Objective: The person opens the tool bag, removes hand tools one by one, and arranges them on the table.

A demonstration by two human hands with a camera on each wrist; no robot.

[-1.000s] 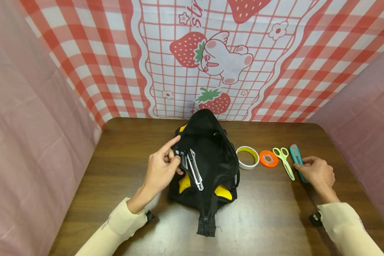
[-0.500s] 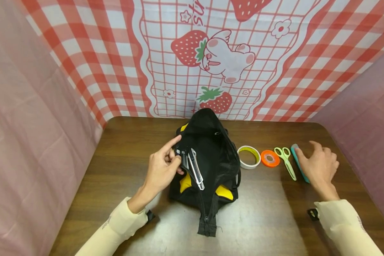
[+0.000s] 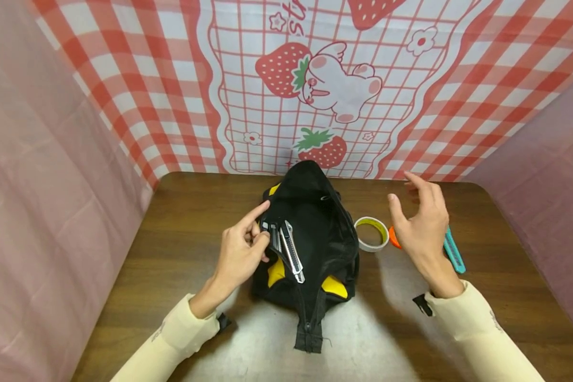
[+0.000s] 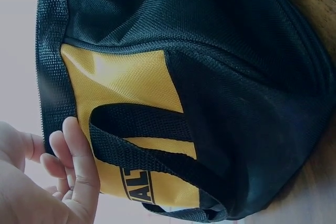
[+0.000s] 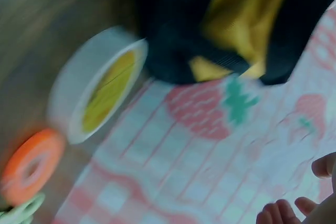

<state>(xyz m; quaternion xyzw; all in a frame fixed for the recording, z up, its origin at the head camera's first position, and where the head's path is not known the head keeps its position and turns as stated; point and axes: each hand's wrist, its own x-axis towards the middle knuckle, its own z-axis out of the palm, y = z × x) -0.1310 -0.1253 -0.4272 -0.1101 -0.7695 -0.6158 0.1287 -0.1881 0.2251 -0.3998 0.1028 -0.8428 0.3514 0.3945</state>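
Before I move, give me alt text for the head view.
A left hand grips the edge of an open black-and-yellow bag with a silver cutter inside. An empty right hand hovers over the table, near a white tape roll and, partly hidden, an orange roll and a teal cutter.

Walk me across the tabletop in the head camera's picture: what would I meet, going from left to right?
Left hand → black-and-yellow bag → white tape roll → right hand → teal box cutter.
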